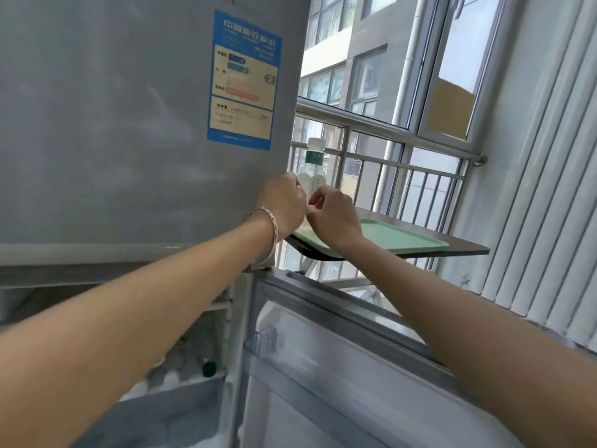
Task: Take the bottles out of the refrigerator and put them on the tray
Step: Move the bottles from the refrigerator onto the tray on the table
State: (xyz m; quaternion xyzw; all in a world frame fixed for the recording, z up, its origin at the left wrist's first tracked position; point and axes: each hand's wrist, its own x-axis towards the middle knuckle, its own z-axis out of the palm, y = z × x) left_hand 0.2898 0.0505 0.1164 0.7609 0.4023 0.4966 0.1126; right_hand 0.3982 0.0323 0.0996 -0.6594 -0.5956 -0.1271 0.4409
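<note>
A clear bottle (312, 171) with a white cap and green label stands upright at the left end of the pale green tray (407, 239). My left hand (284, 205), with a bracelet on the wrist, is wrapped around the bottle's lower body. My right hand (336, 215) is just right of the bottle with curled fingers; whether it touches the bottle is unclear. Down in the open refrigerator compartment (193, 350), several more bottles (208, 368) lie together, one with a dark green cap.
The tray rests on a small dark table (465, 245) by a railed window (403, 163). The grey upper refrigerator door (129, 124) carries a blue label. The open lower door (339, 367) juts out beneath my arms. Vertical blinds (542, 189) hang at right.
</note>
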